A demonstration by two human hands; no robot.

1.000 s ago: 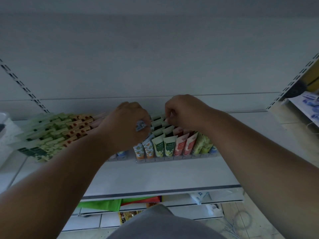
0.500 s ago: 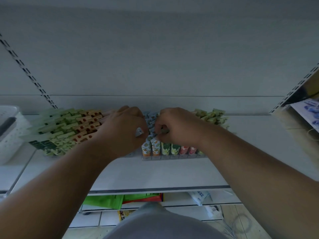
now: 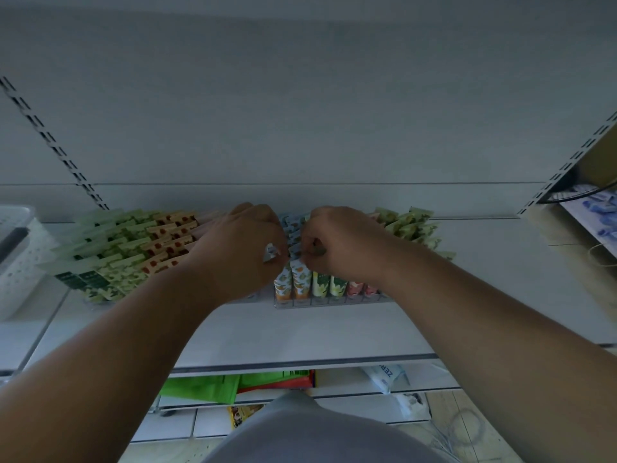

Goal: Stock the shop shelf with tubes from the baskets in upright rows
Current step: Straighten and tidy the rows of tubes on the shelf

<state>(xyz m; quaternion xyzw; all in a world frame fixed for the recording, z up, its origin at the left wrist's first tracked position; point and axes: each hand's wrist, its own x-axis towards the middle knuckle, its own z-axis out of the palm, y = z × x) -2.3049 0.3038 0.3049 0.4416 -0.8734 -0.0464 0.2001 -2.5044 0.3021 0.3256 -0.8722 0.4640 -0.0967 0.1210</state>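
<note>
Upright rows of tubes [image 3: 302,284] stand in a clear divider rack on the white shelf [image 3: 300,332]. Orange-and-blue ones are in front, with yellow, green and pink ones to their right. My left hand [image 3: 238,252] is curled and holds a light blue tube whose crimped end [image 3: 271,254] shows by the thumb. My right hand [image 3: 337,243] is curled over the orange-and-blue row and pinches the top of a tube there. Both hands almost touch over that row. More green and orange tubes [image 3: 127,248] fill the left of the shelf.
A white perforated basket [image 3: 18,262] stands at the far left of the shelf. Pale green tubes [image 3: 412,225] stand behind my right hand. Green and red packets [image 3: 233,384] lie on the lower shelf. Slotted uprights frame the bay on both sides.
My right hand has shifted left from the pink and green rows to the orange-and-blue row, close to my left hand. The view has tilted, so the rack looks lower.
</note>
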